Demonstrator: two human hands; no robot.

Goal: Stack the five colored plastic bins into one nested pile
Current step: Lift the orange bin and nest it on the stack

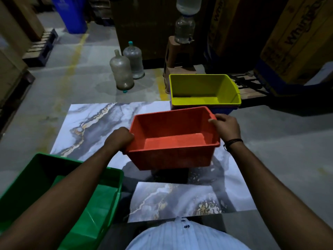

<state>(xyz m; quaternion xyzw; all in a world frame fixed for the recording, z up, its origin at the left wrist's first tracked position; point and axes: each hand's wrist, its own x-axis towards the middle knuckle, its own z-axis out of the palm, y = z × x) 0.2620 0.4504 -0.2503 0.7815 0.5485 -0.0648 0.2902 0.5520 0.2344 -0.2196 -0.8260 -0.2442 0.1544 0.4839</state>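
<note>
At the lower left of the frame the green bin point(97, 210) stands alone, partly crossed by the left forearm. At the centre the red bin point(173, 141) is held, judged raised above the marbled sheet point(100, 123) from the shadow beneath it. Its long axis runs left to right, much as that of the yellow bin point(203, 91) just above it in the frame, which is nested on a blue bin point(223, 110). That pile lies beyond the red bin and slightly rightward, nearer the right hand point(226, 127), which is clasped over the red bin's far right corner. The left hand point(119, 138) is curled round its left rim.
</note>
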